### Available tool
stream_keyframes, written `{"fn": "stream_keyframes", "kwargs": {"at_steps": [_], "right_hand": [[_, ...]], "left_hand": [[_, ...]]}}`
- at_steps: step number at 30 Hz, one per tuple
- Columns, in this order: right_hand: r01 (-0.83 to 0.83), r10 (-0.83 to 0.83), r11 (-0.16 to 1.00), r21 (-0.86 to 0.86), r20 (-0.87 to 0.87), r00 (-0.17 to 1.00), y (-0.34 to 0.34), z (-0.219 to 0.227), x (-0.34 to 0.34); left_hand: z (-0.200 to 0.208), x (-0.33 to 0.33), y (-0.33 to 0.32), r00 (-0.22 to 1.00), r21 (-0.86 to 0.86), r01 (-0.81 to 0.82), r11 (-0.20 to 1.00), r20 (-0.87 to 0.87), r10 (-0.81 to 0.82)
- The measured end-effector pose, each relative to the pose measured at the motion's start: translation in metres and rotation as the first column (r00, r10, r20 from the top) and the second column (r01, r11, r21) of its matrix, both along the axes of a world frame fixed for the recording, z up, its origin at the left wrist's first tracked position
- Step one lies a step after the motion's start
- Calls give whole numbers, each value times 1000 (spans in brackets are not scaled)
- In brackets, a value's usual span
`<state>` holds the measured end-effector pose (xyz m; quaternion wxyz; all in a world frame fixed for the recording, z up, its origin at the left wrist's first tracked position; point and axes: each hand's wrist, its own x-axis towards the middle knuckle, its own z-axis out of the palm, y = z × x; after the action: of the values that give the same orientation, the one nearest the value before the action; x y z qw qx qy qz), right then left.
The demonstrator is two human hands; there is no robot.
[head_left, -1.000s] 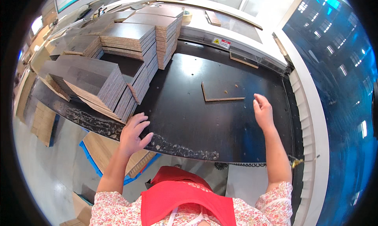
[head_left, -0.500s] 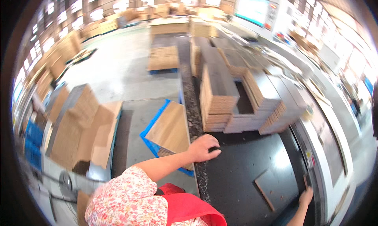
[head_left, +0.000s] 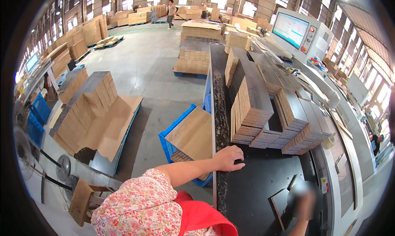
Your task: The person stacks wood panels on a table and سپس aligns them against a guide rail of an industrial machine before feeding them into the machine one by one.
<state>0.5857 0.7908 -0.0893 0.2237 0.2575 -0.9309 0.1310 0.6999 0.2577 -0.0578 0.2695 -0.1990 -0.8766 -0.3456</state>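
Note:
My left hand [head_left: 229,158] rests on the near left edge of the black worktable [head_left: 247,182], fingers loosely bent, thumb apart, holding nothing. My right hand [head_left: 304,204] is over the table's right part, smeared by blur, so its fingers and anything in them cannot be made out. Beside it lies a thin dark board [head_left: 281,203] with a pale cut edge. A short dark strip [head_left: 292,181] shows just beyond that hand. Farther up the table stand stacks of dark-topped boards [head_left: 255,97] with light brown edges.
Left of the table, a blue crate [head_left: 168,147] holds wood-grain boards [head_left: 191,133]. A pallet with stacked boards [head_left: 96,96] stands farther left, near a wooden stool [head_left: 84,201]. A machine with a screen [head_left: 290,29] runs along the right. A person [head_left: 170,14] walks far back.
My right hand has come inward from the table's right edge to beside the thin board. My left hand stays on the table edge. The whole view has turned left, and the dark strip now shows.

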Motion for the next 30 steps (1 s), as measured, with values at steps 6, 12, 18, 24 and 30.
{"fn": "stream_keyframes", "kwargs": {"at_steps": [6,12,18,24,30], "right_hand": [[-104,153,913,394,-94,984,-102,-32,-47],[-180,319,788,589,-140,938,-257,51,55],[-298,318,943,-148,131,939,-270,73,127],[-240,244,969,-59,62,968,-232,74,210],[207,-203,977,54,-72,977,-169,75,236]], "left_hand": [[-2,-4,3,999,-7,25,1000,-22,-25],[7,8,8,973,-46,41,998,-226,-50],[12,-3,27,981,-162,193,968,9,-194],[17,12,18,999,-238,50,970,31,-44],[10,3,33,993,-220,103,970,78,-87]]}}
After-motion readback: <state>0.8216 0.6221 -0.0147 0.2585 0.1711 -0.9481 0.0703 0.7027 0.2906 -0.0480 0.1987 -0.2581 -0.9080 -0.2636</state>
